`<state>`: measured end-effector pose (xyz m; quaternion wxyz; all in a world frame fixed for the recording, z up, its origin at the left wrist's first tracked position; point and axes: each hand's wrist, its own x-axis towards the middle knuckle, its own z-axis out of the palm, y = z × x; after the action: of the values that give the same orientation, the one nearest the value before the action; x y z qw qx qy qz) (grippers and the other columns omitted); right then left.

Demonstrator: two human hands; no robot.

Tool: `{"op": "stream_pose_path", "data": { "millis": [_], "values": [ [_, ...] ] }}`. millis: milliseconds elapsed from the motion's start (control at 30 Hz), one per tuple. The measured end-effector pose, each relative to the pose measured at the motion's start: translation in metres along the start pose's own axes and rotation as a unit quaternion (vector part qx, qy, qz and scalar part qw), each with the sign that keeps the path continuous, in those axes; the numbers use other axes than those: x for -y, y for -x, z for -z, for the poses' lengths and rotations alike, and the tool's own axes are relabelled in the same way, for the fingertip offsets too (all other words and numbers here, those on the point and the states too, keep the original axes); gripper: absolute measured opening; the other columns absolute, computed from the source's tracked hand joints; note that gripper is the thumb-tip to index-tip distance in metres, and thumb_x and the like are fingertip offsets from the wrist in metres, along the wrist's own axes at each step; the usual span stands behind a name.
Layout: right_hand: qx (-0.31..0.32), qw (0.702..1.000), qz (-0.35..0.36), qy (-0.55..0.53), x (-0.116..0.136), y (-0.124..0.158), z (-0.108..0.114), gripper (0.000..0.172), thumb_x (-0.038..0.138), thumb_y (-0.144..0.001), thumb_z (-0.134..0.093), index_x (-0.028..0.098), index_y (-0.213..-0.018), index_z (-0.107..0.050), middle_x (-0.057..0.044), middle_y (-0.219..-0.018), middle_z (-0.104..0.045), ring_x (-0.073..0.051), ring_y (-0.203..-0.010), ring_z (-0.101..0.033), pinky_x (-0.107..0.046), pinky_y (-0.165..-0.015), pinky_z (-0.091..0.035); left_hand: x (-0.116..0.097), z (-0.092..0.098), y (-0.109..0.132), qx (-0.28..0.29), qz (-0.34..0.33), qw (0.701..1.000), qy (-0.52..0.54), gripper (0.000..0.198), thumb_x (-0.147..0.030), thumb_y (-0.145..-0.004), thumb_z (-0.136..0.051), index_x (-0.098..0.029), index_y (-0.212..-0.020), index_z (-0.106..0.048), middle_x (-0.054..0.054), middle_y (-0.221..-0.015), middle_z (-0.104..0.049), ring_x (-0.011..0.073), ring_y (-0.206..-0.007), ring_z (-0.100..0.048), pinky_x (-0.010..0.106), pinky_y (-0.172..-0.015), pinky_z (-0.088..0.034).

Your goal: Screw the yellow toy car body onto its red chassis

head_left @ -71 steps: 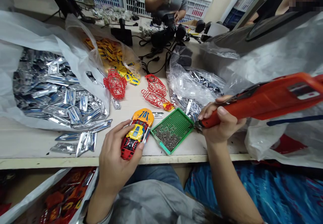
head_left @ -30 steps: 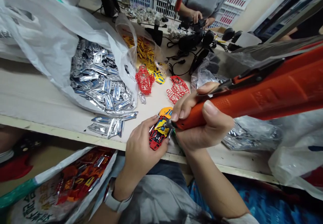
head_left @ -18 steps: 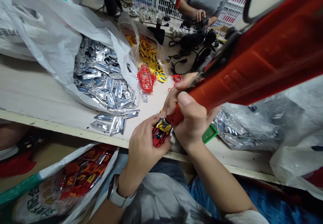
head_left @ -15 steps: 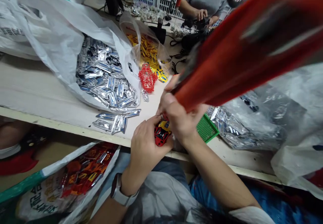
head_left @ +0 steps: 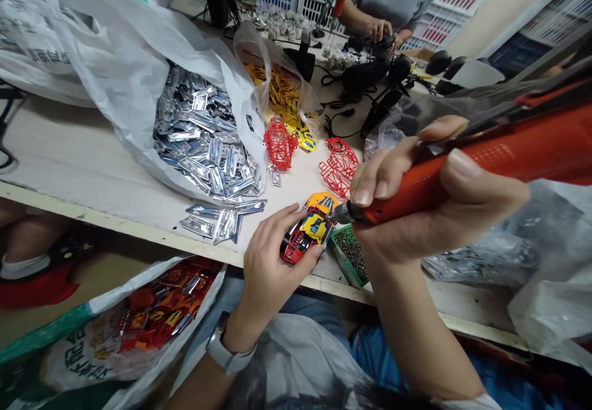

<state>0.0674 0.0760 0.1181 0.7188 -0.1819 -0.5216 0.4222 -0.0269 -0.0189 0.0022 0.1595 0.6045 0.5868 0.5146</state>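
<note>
My left hand (head_left: 272, 259) is closed around the sides of a toy car body (head_left: 317, 228) in red, yellow and orange, keeping it on the table near the front edge. In my right hand (head_left: 430, 200) is a red electric screwdriver (head_left: 416, 188), tilted with its body rising to the right. Its metal tip (head_left: 340, 214) is at the car's right side; whether it touches cannot be seen. Just right of the car stands a green basket (head_left: 345, 268) of small screws, partly behind my right wrist. Red lattice frames (head_left: 340, 166) lie beyond the car.
A white bag (head_left: 124, 114) spills silver parts (head_left: 217, 157) at the left. Behind are a bag of yellow parts (head_left: 282, 92) and black cables. A bag of red and orange parts (head_left: 161, 311) hangs below the front edge. Clear plastic bags (head_left: 546, 262) lie at right; a co-worker's hands (head_left: 382, 31) work opposite.
The screwdriver and my right hand have swung right and lowered, uncovering the car's orange end, more red frames and the screws. My left hand keeps its hold.
</note>
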Motion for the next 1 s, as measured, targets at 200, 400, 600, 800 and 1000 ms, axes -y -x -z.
{"op": "stream_pose_path", "data": {
  "millis": [200, 400, 600, 800, 1000],
  "values": [
    [0.058, 0.998, -0.039, 0.000, 0.001, 0.013, 0.011, 0.009, 0.035, -0.080, -0.062, 0.028, -0.083, -0.058, 0.008, -0.042, -0.047, -0.015, -0.029, -0.042, -0.027, -0.029, -0.032, 0.002, 0.006, 0.000, -0.007, -0.007, 0.997, 0.074, 0.018, -0.030, -0.093, -0.073, -0.027, -0.111, -0.072, 0.007, -0.121, -0.074, 0.0247, -0.115, -0.068, 0.044, -0.101, -0.053],
    [0.104, 0.992, -0.053, -0.040, 0.001, 0.027, 0.020, 0.013, 0.031, -0.080, -0.063, 0.027, -0.092, -0.066, 0.007, -0.046, -0.051, -0.015, -0.033, -0.049, -0.027, -0.031, -0.037, 0.004, 0.007, 0.004, -0.020, -0.036, 0.995, 0.093, 0.009, -0.031, -0.093, -0.073, -0.029, -0.101, -0.073, 0.004, -0.111, -0.074, 0.0238, -0.110, -0.067, 0.045, -0.101, -0.051],
    [0.055, 0.998, -0.033, 0.009, 0.015, 0.021, 0.035, 0.011, 0.026, -0.077, -0.064, 0.025, -0.087, -0.068, 0.006, -0.045, -0.052, -0.015, -0.032, -0.048, -0.029, -0.031, -0.038, 0.007, 0.007, 0.003, 0.006, -0.021, 0.999, 0.024, 0.040, -0.033, -0.091, -0.074, -0.024, -0.128, -0.061, 0.009, -0.129, -0.067, 0.0250, -0.122, -0.062, 0.043, -0.106, -0.049],
    [-0.060, 0.990, 0.043, 0.123, 0.017, 0.011, 0.090, 0.007, 0.028, -0.078, -0.063, 0.027, -0.084, -0.065, 0.007, -0.045, -0.048, -0.014, -0.031, -0.043, -0.027, -0.030, -0.033, 0.009, 0.000, 0.002, 0.039, -0.061, 0.992, -0.100, 0.045, -0.037, -0.092, -0.069, -0.023, -0.133, -0.055, 0.012, -0.134, -0.067, 0.0302, -0.122, -0.063, 0.046, -0.101, -0.050],
    [-0.149, 0.972, 0.080, 0.160, 0.012, 0.012, 0.144, 0.011, 0.024, -0.072, -0.061, 0.024, -0.081, -0.068, 0.007, -0.043, -0.050, -0.013, -0.031, -0.043, -0.025, -0.031, -0.035, 0.008, -0.006, 0.000, 0.011, -0.086, 0.986, -0.139, 0.041, -0.038, -0.093, -0.068, -0.019, -0.128, -0.057, 0.016, -0.129, -0.070, 0.0328, -0.116, -0.067, 0.047, -0.096, -0.052]
  ]
}}
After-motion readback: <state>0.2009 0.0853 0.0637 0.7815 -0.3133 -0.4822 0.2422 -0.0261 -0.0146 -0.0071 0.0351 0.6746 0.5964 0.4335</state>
